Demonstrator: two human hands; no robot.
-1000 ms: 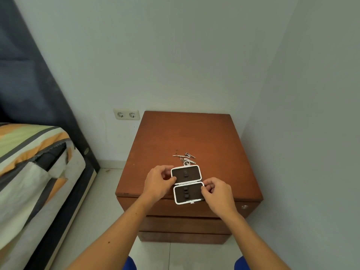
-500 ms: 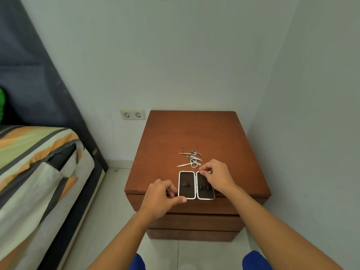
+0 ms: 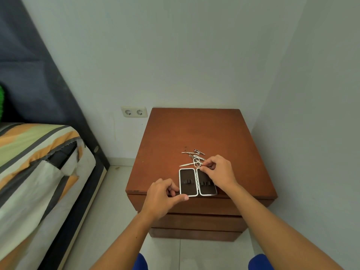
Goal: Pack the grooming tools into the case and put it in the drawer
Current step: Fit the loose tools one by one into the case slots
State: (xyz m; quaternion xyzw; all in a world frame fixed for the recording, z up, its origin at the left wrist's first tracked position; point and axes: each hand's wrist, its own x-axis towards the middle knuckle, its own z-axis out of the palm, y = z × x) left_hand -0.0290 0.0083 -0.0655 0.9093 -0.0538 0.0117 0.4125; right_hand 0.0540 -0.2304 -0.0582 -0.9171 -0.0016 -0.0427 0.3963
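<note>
A small white-rimmed case (image 3: 187, 182) lies open and flat near the front edge of the brown nightstand (image 3: 194, 129), its two dark-lined halves side by side and empty. Several small metal grooming tools (image 3: 194, 158), scissors among them, lie loose just behind it. My left hand (image 3: 161, 197) pinches the case's front left corner. My right hand (image 3: 220, 172) covers the far right corner, thumb and forefinger pinched on the rim close to the scissors. The top drawer (image 3: 214, 205) below the case is closed.
Two more closed drawers sit beneath the top one. A bed with a striped cover (image 3: 39, 162) stands to the left, with a strip of tiled floor (image 3: 109, 201) between. A double wall socket (image 3: 134, 112) is behind the nightstand's left corner. A wall runs close on the right.
The open case has been turned a quarter turn, so its halves now lie side by side. My right hand moved from the near half to the far right corner.
</note>
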